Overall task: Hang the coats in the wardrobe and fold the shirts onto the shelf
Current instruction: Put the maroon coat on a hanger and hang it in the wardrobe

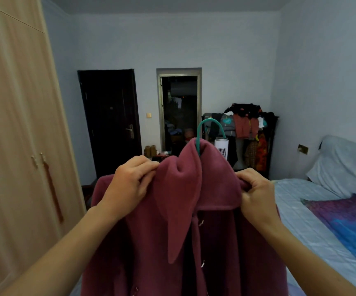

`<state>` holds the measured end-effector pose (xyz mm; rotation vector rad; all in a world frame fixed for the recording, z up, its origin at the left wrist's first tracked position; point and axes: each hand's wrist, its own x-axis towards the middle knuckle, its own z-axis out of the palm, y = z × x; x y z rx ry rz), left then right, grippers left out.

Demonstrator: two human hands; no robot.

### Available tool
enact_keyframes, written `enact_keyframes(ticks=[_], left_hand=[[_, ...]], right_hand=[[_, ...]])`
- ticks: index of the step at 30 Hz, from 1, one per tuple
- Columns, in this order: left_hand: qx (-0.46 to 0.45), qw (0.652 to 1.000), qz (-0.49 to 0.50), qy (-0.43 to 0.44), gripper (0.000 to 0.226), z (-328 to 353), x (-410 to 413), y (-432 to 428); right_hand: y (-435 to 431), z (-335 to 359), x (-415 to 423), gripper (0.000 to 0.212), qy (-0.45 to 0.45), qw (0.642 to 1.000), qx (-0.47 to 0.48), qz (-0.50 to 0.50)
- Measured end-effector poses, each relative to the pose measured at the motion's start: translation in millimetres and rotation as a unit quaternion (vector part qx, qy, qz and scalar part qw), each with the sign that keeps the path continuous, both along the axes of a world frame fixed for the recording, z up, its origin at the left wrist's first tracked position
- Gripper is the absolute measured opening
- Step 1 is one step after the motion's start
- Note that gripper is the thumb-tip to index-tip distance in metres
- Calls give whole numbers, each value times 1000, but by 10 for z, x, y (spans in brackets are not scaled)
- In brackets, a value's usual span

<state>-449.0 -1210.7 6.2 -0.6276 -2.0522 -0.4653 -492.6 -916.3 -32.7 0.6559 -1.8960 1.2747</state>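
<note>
- Our left hand (130, 184) and right hand (256, 195) each pinch the plum coat (172, 231) at its shoulders.
- We should seat both shoulders evenly on the teal hanger (207, 124) before turning left to the closed wardrobe (12, 124).

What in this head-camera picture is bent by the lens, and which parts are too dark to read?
Head view: the wardrobe edge bows and leans from wide-angle distortion; light is dim and bluish; the dark door and open doorway lose detail; the left hand, right hand and maroon coat look slightly soft.
</note>
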Motion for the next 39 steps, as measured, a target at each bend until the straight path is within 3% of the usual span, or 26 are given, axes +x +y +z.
enact_keyframes(ticks=[3,7,13,18,22,26,33,36,39], left_hand=[[-24,1000,-9,13,18,37,129,248],[-73,997,-1,22,21,-22,198,503],[7,999,11,34,15,-146,154,403],[58,997,37,37,15,-231,119,289],[79,996,36,31,25,-295,136,310],[103,994,27,-6,60,-367,207,329],[64,998,25,13,42,-405,304,287],[73,997,20,20,40,-407,342,289],[79,997,0,7,42,-396,382,333]], right_hand=[[-70,30,44,30,13,1000,-7,25],[-138,-8,66,53,28,999,4,21],[-56,90,144,22,22,997,64,25],[-54,212,255,33,-19,994,56,89],[-176,227,309,28,3,985,124,120],[-270,139,283,41,-5,977,180,118],[-314,91,298,59,0,973,214,91],[-352,102,289,54,-7,974,219,65],[-403,96,295,33,-9,977,210,43]])
